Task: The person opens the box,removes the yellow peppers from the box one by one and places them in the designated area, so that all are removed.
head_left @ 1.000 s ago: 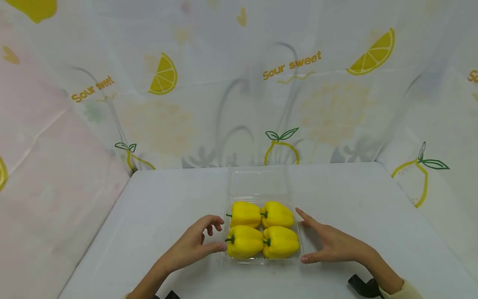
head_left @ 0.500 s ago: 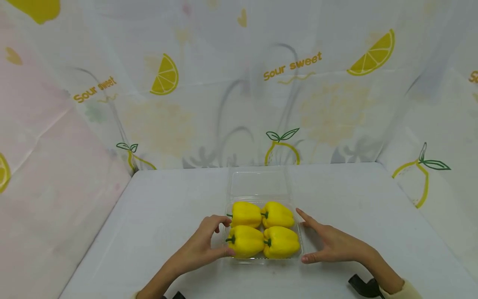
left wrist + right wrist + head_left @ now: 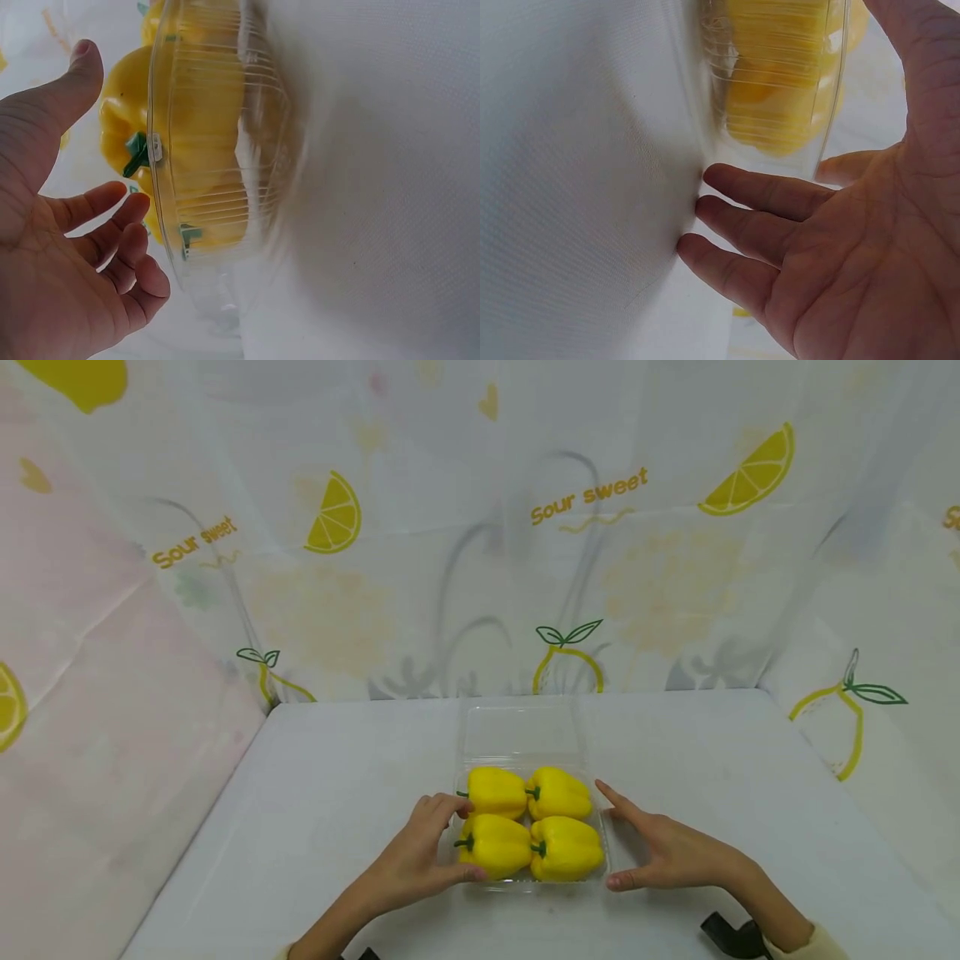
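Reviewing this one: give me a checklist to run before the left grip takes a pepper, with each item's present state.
1. Lid folded back, off the peppers: ok.
2. All four peppers in the box: ok.
3. Box resting on the table: ok.
4. Left grip free: ok, holding nothing, beside the stem end of the near-left pepper.
5. Right grip steadying the box: cannot tell; beside its right wall, contact unclear.

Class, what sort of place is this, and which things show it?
Probably an indoor demonstration or filming setup: lemon-print sheets screen a white table, and a clear container of yellow peppers sits open on it.
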A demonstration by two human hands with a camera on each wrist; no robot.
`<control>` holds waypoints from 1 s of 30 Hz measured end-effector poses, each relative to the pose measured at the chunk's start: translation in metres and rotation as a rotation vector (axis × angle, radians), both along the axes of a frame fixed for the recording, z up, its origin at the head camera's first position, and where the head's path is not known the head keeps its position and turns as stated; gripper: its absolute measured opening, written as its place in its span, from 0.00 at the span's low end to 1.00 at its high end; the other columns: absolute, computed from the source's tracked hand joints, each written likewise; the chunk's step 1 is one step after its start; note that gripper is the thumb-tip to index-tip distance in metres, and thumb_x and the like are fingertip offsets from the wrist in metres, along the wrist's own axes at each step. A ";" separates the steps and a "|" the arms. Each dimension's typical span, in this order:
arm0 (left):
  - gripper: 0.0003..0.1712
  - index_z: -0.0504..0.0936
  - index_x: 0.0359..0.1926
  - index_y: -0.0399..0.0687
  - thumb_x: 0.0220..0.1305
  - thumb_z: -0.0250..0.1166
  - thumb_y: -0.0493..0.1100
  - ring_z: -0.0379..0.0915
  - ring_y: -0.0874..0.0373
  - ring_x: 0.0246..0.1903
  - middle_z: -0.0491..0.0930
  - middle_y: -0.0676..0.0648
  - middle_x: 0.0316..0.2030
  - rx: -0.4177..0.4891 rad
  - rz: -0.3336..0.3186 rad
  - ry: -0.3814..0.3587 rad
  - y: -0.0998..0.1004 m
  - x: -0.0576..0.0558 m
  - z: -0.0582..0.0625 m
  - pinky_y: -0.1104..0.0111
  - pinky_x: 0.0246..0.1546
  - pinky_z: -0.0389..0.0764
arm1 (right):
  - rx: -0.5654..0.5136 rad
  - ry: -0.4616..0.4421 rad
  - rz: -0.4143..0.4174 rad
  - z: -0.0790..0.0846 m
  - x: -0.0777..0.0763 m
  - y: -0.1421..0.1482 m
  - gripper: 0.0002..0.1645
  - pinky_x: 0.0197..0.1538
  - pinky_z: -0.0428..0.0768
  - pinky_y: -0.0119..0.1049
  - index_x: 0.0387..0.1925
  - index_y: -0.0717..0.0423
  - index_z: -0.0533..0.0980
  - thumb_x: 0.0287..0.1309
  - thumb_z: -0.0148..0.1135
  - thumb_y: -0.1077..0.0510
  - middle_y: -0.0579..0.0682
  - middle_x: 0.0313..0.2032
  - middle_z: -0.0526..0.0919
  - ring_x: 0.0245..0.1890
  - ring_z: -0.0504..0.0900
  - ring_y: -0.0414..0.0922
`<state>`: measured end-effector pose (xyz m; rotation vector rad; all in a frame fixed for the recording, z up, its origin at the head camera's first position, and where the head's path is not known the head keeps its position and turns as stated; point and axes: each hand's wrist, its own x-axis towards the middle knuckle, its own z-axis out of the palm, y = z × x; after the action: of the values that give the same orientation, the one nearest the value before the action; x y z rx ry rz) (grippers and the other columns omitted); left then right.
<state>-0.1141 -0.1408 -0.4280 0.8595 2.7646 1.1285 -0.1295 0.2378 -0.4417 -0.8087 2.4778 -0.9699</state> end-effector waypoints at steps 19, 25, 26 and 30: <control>0.44 0.70 0.56 0.53 0.41 0.80 0.62 0.64 0.58 0.47 0.69 0.58 0.50 -0.106 0.027 0.132 0.013 0.001 -0.006 0.65 0.50 0.73 | -0.001 -0.004 -0.004 0.000 0.001 0.000 0.69 0.61 0.62 0.66 0.78 0.45 0.35 0.52 0.71 0.35 0.65 0.64 0.69 0.66 0.65 0.62; 0.42 0.71 0.56 0.55 0.43 0.79 0.64 0.66 0.56 0.47 0.69 0.60 0.49 -0.074 0.041 0.103 0.014 0.001 -0.005 0.66 0.48 0.74 | -0.008 0.006 0.008 0.000 0.001 0.000 0.69 0.61 0.62 0.67 0.78 0.46 0.35 0.53 0.70 0.35 0.66 0.64 0.69 0.66 0.65 0.63; 0.42 0.72 0.56 0.55 0.43 0.78 0.64 0.66 0.56 0.46 0.69 0.60 0.49 -0.063 0.045 0.103 0.014 0.000 -0.005 0.66 0.47 0.75 | -0.009 0.005 0.008 0.000 0.000 0.000 0.68 0.61 0.62 0.66 0.78 0.45 0.35 0.53 0.70 0.35 0.66 0.64 0.69 0.66 0.65 0.63; 0.41 0.74 0.55 0.58 0.42 0.77 0.67 0.68 0.55 0.45 0.70 0.63 0.48 -0.036 0.061 0.105 0.012 -0.001 -0.006 0.67 0.43 0.74 | -0.014 -0.003 0.010 0.001 0.000 0.000 0.68 0.61 0.62 0.67 0.78 0.45 0.35 0.53 0.71 0.36 0.66 0.64 0.69 0.66 0.65 0.63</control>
<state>-0.1153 -0.1284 -0.4338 0.8606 2.9053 1.0690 -0.1292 0.2379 -0.4409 -0.8225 2.4646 -0.9851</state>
